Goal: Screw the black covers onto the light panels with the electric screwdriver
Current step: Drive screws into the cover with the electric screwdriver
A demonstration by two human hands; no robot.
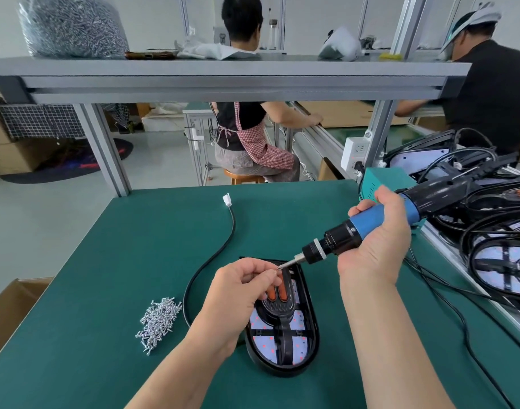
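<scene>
A black oval light panel (307, 343) lies on the green table (135, 237), with a black cover (278, 312) and two orange strips on its white LED board. My right hand (376, 246) grips the blue and black electric screwdriver (371, 222), whose bit points down-left. My left hand (241, 293) hovers over the panel's far end and pinches a small screw (278, 268) right at the bit's tip. A loose pile of silver screws (158, 323) sits left of the panel.
The panel's black cable (214, 255) curves back to a white plug (227, 199). More light panels (494, 261) and cables are stacked at the right beside a teal box (376, 181). A shelf (223, 75) with a bag of screws (70, 25) spans above. Two people sit at benches beyond.
</scene>
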